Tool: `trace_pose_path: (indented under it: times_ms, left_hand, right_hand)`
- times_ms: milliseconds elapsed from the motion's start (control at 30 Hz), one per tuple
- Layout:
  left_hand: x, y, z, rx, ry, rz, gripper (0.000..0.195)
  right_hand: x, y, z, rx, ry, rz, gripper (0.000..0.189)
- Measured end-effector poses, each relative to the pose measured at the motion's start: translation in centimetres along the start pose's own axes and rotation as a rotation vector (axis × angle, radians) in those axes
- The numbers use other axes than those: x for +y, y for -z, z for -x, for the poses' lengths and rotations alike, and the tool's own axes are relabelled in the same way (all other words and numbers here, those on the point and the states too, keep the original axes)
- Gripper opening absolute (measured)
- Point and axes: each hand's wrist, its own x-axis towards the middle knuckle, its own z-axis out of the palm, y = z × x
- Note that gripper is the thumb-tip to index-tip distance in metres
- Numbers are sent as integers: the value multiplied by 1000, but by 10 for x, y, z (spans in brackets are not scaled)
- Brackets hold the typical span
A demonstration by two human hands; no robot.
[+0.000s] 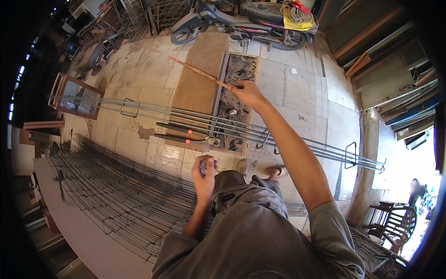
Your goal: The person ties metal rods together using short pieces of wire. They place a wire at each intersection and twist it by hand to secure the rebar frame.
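Note:
My right hand [246, 93] grips one end of a thin wooden stick [197, 70], which points away to the upper left. The stick is held above a low bench with a brown board top [198, 69]. Closer to my body, my left hand [204, 179] is closed around a small dark object [203, 167], mostly hidden by the fingers. A long steel rebar cage [163, 111] with bent-wire stirrups runs crosswise in front of me over the bench. My right forearm passes above its bars. End-cutting pincers [188, 136] with black handles lie beside the cage, jaws to the right.
Stacked rebar cages [129, 185] fill the lower left. Ahead stands a motorbike [244, 26] carrying a coiled rope [298, 14]. A framed glass panel [78, 97] is at the cage's far left end. Timber boards [379, 69] lean along the right; a wooden chair [397, 219] stands near the bright opening.

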Motion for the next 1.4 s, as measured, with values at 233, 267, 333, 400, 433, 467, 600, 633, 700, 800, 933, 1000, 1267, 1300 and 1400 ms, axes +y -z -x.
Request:
trace_pose_path:
  times_ms: [233,267,333,400,433,467,600,633,700,800,933,1000,1267,1300,1400]
  left_hand:
    - [-16,-12,4,-139,37,-17,19]
    - [-19,-9,4,-141,16,-27,19]
    - [-26,7,2,-82,-36,-77,20]
    - [-24,13,1,-43,-74,-96,20]
    - [-19,18,-1,-38,-85,-79,22]
    - [-20,22,2,43,-61,-106,22]
    - [2,49,25,249,-9,-133,19]
    - [5,53,32,295,1,-131,18]
    - [-12,63,41,416,24,-155,20]
    - [-17,71,69,430,71,-306,30]
    - [-37,82,117,176,120,-676,41]
    - [-45,89,135,155,116,-773,44]
    - [-43,114,150,160,268,-799,49]
    - [-42,122,141,153,241,-782,49]
    - [-29,151,108,75,200,-750,50]
  right_hand:
    - [-14,-17,4,-42,1,33,42]
    - [-12,-20,2,-78,-2,-3,42]
    - [-3,-21,2,-58,147,-13,35]
    - [10,-8,-10,-140,112,-111,35]
    - [19,2,-15,1,223,19,38]
    - [4,16,-12,-52,179,106,41]
    - [-62,72,28,161,241,-263,49]
    - [-86,87,45,229,277,-342,50]
    - [-134,84,79,353,379,-493,52]
    - [-177,54,116,342,505,-567,45]
    - [-199,-21,154,27,578,-434,32]
    - [-206,-64,170,-161,552,-396,25]
    - [-253,-199,230,-808,567,-392,17]
    - [-261,-214,234,-842,596,-433,18]
    - [-290,-259,232,-897,659,-450,20]
